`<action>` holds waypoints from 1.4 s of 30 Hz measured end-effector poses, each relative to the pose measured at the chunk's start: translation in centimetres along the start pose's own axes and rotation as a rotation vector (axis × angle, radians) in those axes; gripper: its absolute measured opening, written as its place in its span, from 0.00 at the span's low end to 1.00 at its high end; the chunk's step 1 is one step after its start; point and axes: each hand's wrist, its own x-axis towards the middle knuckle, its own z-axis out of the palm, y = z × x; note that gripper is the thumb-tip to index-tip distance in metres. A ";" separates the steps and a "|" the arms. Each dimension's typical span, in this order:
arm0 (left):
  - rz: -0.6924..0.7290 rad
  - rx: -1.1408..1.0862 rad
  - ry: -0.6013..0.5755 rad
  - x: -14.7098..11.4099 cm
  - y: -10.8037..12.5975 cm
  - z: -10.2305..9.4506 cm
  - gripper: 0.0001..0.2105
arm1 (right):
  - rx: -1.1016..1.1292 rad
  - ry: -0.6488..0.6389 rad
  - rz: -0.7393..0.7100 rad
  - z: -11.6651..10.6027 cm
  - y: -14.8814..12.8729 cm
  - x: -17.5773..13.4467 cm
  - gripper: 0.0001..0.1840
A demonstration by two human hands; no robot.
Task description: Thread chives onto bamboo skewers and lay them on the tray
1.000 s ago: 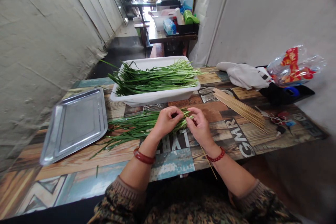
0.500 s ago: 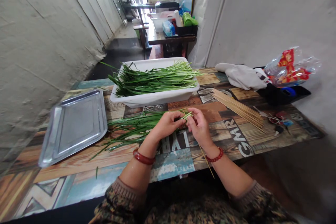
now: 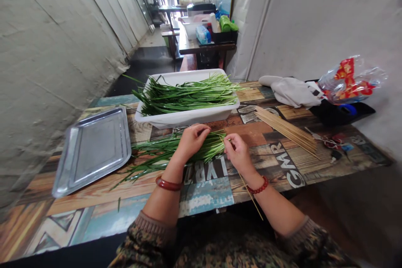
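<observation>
Loose green garlic chives [image 3: 157,153] lie in a spread bunch on the table in front of me, pale ends to the right. Over the bunch is my left hand [image 3: 192,141], its fingers curved with a small gap at the thumb and nothing visible in them. My right hand [image 3: 237,153] is closed on a thin bamboo skewer [image 3: 252,197], just right of the pale ends. The skewer slants down past my wrist toward the table's front edge. Whatever is on its upper end is mostly hidden by my fingers.
Behind the bunch stands a white tub [image 3: 188,119] piled with more chives. A metal tray [image 3: 94,148] lies at left. To the right are several bamboo skewers [image 3: 285,132], a pair of scissors with keys [image 3: 333,142], a pale cap [image 3: 290,90] and a plastic bag [image 3: 351,77].
My left hand has let go at the skewer and moved left, away from my right hand. My right hand keeps the skewer, and the view has shifted slightly.
</observation>
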 end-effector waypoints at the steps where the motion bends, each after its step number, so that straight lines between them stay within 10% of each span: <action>1: 0.000 0.063 0.056 0.1 -0.4 -0.1 0.10 | 0.005 0.000 0.007 0.0 0.0 0.0 0.10; 16: 0.197 0.521 -0.091 1.1 -1.6 2.2 0.09 | -0.039 -0.006 0.032 0.0 0.0 0.1 0.15; 23: 0.138 0.126 0.129 0.6 -1.1 1.6 0.04 | 0.017 -0.001 0.030 0.0 -0.1 0.0 0.15; 42: 0.023 -0.158 -0.001 -0.2 1.7 1.2 0.07 | 0.057 -0.004 -0.024 -0.5 -1.2 -0.2 0.16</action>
